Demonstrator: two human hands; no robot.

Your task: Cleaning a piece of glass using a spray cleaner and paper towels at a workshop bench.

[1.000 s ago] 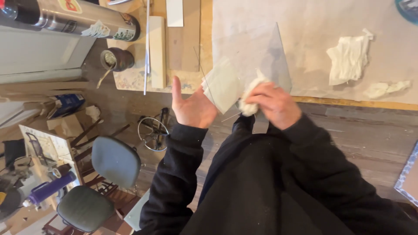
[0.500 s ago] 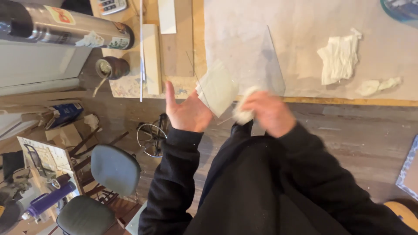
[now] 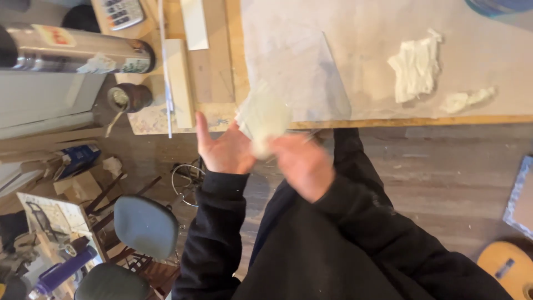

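Observation:
My left hand (image 3: pixel 222 149) is held palm up with its fingers spread, and a clear, pale sheet of glass or plastic (image 3: pixel 300 83) rests against it at the edge of the wooden workbench (image 3: pixel 388 119). My right hand (image 3: pixel 302 164) is blurred with motion. It presses a small white wad of cloth (image 3: pixel 261 145) against the lower part of the sheet, next to my left palm. Both of my sleeves are black.
Two crumpled white rags (image 3: pixel 416 66) lie on the bench's pale cover. A wooden block (image 3: pixel 179 80), a calculator (image 3: pixel 123 12), a small dark jar (image 3: pixel 130 97) and a metal cylinder (image 3: pixel 72 50) sit at the left. Stools (image 3: pixel 145 225) stand on the floor; a guitar body (image 3: pixel 508 266) is at lower right.
My right hand has slid with the white wad leftward and down toward my left palm. The view has shifted, so the bench sits higher in the frame.

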